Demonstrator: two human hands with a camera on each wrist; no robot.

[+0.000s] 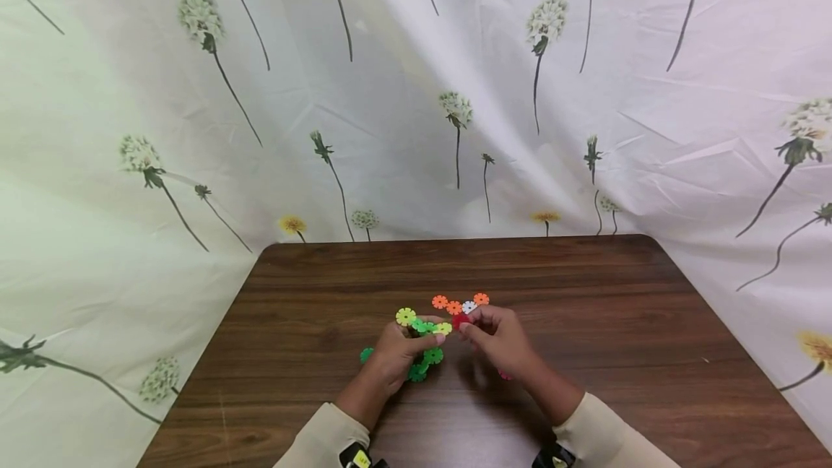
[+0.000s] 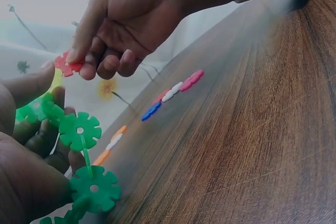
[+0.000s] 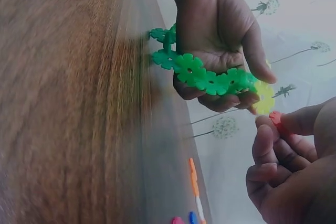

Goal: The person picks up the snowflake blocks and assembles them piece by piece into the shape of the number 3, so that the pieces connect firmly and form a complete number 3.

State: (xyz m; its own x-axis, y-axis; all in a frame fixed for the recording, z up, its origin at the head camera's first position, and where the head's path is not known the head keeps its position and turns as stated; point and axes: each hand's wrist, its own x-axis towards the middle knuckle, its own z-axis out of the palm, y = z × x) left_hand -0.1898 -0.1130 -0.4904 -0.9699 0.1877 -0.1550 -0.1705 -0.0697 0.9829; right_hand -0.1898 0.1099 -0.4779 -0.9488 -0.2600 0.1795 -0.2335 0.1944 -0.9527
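My left hand (image 1: pixel 393 358) holds a chain of interlocking flower-shaped discs. The chain is mostly green discs (image 2: pixel 80 130), with a yellow disc (image 3: pixel 263 97) pinched near the thumb tip and another yellow disc (image 1: pixel 406 317) beyond the fingers. Its green lower part hangs around the palm, partly hidden by the hand in the head view. Between thumb and forefinger, my right hand (image 1: pixel 505 341) pinches a red flower disc (image 2: pixel 67 64). That red disc meets the edge of the yellow one; whether their slots interlock I cannot tell.
Beyond the hands, orange discs (image 1: pixel 454 307) and a white disc (image 1: pixel 469 306) lie in a row on the brown wooden table (image 1: pixel 312 309). Blue (image 2: pixel 151 110), white and pink discs (image 2: pixel 192 80) lie near the right forearm. A flower-print cloth (image 1: pixel 403 150) hangs behind the table.
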